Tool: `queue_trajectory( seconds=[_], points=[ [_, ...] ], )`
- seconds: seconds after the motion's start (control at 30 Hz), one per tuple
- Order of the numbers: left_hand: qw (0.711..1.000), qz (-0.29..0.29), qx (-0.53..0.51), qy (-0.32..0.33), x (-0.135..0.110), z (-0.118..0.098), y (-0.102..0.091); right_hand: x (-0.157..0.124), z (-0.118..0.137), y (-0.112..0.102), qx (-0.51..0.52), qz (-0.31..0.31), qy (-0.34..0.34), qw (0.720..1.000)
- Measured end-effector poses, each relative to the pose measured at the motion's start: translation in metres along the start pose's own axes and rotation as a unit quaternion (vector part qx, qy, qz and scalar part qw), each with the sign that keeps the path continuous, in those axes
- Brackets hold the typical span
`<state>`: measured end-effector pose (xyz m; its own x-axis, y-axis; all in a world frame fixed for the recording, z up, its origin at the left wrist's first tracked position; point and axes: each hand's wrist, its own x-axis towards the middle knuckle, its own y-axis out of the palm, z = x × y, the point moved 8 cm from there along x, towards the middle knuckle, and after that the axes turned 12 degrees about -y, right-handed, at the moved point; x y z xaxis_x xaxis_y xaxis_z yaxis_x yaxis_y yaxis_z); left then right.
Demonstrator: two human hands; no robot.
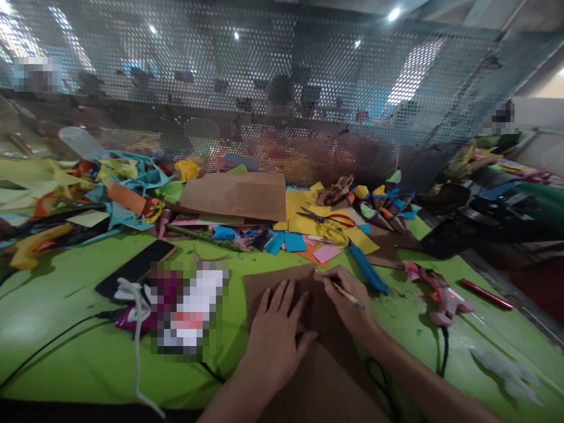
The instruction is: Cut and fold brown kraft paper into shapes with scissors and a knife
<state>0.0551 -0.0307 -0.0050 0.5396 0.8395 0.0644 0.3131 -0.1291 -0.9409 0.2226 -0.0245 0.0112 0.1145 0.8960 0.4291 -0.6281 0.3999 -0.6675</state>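
Observation:
A large sheet of brown paper (326,364) lies on the green table in front of me. My left hand (279,323) rests flat on it with the fingers spread. A pencil (348,294) is pinched in my right hand (350,299), its tip down near the sheet's far edge. Just beyond the right hand are a blue-handled tool (368,270) and small paper scraps, one of them pink (326,254). A pair of scissors with red handles (339,220) lies on yellow paper farther back.
At left are a dark phone (136,267), a white cable (138,341) and a yellow glue gun (37,247). A pink glue gun (447,302) and a red pen (487,294) lie at right. Brown paper (238,197) and colourful scraps line the back, before a perforated metal screen (247,76).

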Motion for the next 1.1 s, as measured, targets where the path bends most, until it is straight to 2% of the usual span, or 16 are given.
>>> queue_trajectory(
  seconds=[0.67,0.8,0.87,0.93,1.0,1.1],
  points=[
    [1.0,-0.007,0.008,0.002,0.0,0.0,0.0,-0.005,-0.006,-0.007,0.016,-0.036,0.016,0.999],
    [1.0,-0.011,0.008,0.005,-0.001,-0.001,-0.002,0.002,0.0,-0.021,0.03,-0.077,0.008,0.997],
    [1.0,-0.01,0.005,0.01,-0.001,-0.002,-0.005,0.014,0.007,-0.03,0.03,-0.084,-0.029,0.996],
    [1.0,-0.003,-0.001,0.012,0.001,-0.003,-0.01,0.031,0.016,-0.035,0.019,-0.059,-0.091,0.994],
    [1.0,0.004,-0.008,0.004,0.006,-0.004,-0.016,0.05,0.022,-0.032,-0.018,-0.003,-0.149,0.989],
    [1.0,-0.006,-0.009,-0.007,0.02,-0.002,-0.027,0.076,0.013,-0.016,-0.082,0.069,-0.18,0.978]
  ],
)
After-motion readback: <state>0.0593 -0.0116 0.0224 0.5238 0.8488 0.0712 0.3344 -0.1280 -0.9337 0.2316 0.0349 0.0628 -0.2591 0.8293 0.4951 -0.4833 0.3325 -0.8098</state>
